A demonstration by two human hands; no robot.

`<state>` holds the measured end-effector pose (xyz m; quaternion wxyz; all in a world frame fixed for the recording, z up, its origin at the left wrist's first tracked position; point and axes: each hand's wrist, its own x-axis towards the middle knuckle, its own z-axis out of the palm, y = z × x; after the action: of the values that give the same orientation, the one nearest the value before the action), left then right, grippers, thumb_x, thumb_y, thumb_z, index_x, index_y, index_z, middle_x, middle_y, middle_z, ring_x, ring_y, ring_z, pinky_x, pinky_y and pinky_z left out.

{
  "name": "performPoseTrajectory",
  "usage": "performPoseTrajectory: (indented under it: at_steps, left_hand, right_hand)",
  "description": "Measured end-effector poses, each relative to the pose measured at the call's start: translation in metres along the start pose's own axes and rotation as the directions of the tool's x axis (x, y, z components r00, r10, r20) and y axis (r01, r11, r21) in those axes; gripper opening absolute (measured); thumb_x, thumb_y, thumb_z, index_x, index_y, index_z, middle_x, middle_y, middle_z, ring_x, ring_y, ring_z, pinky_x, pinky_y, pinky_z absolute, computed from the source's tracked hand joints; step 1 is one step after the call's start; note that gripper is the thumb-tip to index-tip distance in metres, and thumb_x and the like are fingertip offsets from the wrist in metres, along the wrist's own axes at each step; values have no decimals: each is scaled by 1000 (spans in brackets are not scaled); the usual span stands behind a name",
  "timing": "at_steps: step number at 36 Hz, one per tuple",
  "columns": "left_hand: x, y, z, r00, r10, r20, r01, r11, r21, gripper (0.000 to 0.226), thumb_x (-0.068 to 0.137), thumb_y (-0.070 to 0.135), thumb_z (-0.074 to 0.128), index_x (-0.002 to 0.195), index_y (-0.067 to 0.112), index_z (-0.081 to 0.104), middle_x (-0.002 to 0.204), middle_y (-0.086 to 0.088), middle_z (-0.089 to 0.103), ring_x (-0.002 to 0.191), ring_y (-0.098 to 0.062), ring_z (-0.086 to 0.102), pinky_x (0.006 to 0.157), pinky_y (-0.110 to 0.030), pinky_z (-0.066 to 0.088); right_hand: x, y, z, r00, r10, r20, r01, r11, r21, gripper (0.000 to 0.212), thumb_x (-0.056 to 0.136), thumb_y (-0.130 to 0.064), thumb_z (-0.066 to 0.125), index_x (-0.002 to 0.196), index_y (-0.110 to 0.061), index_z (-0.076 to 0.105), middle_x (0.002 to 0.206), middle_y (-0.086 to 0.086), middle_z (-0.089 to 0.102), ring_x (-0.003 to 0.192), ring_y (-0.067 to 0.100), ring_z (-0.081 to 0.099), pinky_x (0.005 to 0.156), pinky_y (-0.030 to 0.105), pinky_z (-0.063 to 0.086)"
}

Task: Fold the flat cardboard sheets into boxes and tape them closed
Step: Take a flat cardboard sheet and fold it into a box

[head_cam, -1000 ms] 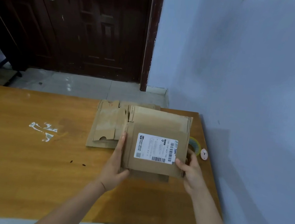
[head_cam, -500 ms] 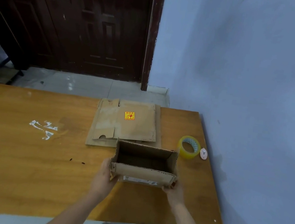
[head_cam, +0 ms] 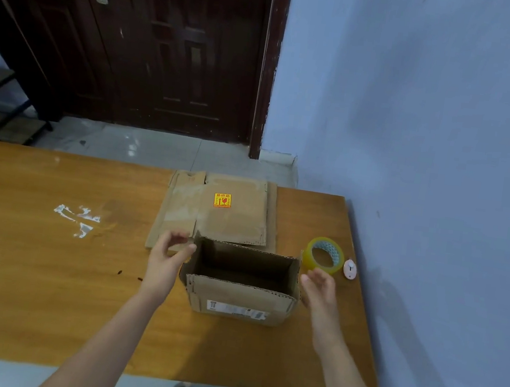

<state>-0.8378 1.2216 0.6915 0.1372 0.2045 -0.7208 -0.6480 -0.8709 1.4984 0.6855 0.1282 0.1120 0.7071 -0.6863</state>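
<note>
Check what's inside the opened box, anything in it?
The opened box shows only bare brown inner walls and shadow; no contents visible. Its near wall hides the bottom, so the floor cannot be confirmed. Both hands flank it, left hand, right hand.

We see a matt brown corrugated cardboard box [head_cam: 241, 283] with a glossy paper label, on a smooth, lightly sheened wooden table [head_cam: 28, 278]. Flat cardboard sheets [head_cam: 219, 211] look scuffed and dull. The tape roll [head_cam: 324, 255] is shiny yellowish plastic; the door [head_cam: 157, 39] is dark varnished wood.
</note>
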Motion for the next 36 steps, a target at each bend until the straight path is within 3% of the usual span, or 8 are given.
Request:
performPoseTrajectory:
  at_steps: [4,6,10,15,20,28,31,36]
  left_hand:
    - [3,14,20,986,-50,157,31,993,116,12,86,9,64,92,20,64,107,2,49,107,-11,49,93,-28,43]
    - [4,13,28,987,-56,148,23,977,214,12,84,12,68,90,21,65,108,2,44,114,-17,42,101,-35,37]
    - [-2,8,35,992,-7,124,-46,907,419,14,83,11,68,94,20,65,110,-1,39,113,-14,32,103,-29,26]
    - [-4,11,41,993,26,116,-86,830,551,24,87,15,64,111,21,61,115,-1,36,110,-12,28,100,-25,28]
    - [-4,10,47,987,-80,141,-29,768,640,50,91,23,59,138,31,43,128,-6,34,124,-24,29,105,-35,32]
    - [-6,4,49,976,-110,186,-23,802,597,44,94,31,54,135,37,43,114,0,36,117,-19,30,103,-35,31]
    - [-9,-4,44,960,-168,224,28,854,519,43,92,32,57,134,31,48,121,2,45,125,-22,38,107,-41,35]
    - [-18,-5,40,932,-268,243,138,884,447,41,95,37,51,131,19,52,125,3,55,117,-16,48,97,-29,38]
  right_hand:
    - [-4,-6,14,994,10,105,0,995,-97,52,89,-26,62,132,-30,34,131,-10,40,123,10,39,101,31,38]
    - [-3,-2,20,995,-23,93,39,984,-175,56,88,-21,64,134,-31,33,134,-9,35,128,12,36,108,40,37]
    - [-5,-3,25,991,-104,86,122,963,-241,74,87,-11,64,144,-31,21,145,-10,26,135,11,27,114,41,30]
    - [-5,-5,16,963,-170,208,236,904,-357,54,90,-12,58,130,-38,32,135,-13,26,127,4,28,102,21,28]
    - [0,1,6,933,-96,347,271,822,-500,39,92,-19,53,122,-40,40,149,-10,20,139,9,19,111,27,25]
    - [1,6,4,918,-26,395,258,796,-548,47,95,-25,45,140,-34,32,150,-9,16,141,12,16,116,37,24]
    - [0,7,6,919,-24,394,261,786,-561,47,96,-29,44,141,-33,31,151,-7,15,142,12,14,116,38,23]
    - [6,9,8,924,-69,375,290,767,-573,47,96,-33,45,141,-31,33,150,-7,19,140,10,18,114,34,25]
